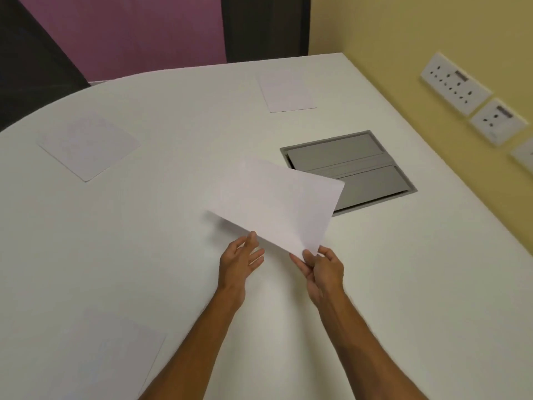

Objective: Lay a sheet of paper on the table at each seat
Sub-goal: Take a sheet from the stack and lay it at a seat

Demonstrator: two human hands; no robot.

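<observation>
- The sheet of paper (277,203) I am working with is off the white table (178,116), held tilted above its middle, with its far right corner overlapping the grey cable hatch (360,166) in my view.
- My right hand (324,269) pinches the sheet's near right corner between thumb and fingers; this is the real hold.
- My left hand (239,259) is loose, fingers spread, only the thumb tip touching the near long edge.
- The sheet lies straight ahead of both hands, its long axis running from near left to far right, so the right hand is nearer its bulk and, I judge, should lead the lowering.
- Three sheets lie flat already: one near the left edge (88,145), one by the far edge (287,92), one at the near left edge (115,356).
- I judge the open seat is on the right side, toward the yellow wall (418,33) and its sockets (455,83).
</observation>
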